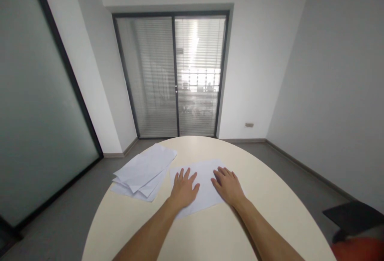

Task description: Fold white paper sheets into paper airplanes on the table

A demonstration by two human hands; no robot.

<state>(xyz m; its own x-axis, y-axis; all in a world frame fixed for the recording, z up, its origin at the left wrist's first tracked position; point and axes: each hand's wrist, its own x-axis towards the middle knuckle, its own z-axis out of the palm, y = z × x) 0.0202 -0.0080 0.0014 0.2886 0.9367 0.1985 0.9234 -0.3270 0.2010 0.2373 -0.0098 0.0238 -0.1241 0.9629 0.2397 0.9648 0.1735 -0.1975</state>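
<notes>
Lays the left hand, with fingers spread wide, on the left part of a white sheet, gripping nothing. Rests the right hand on the right part, with fingers slightly bent and closer together, holding nothing visible. Has the sheet lying on a round cream table, just right of a loose pile of white papers. Faces a glass door beyond the table.
</notes>
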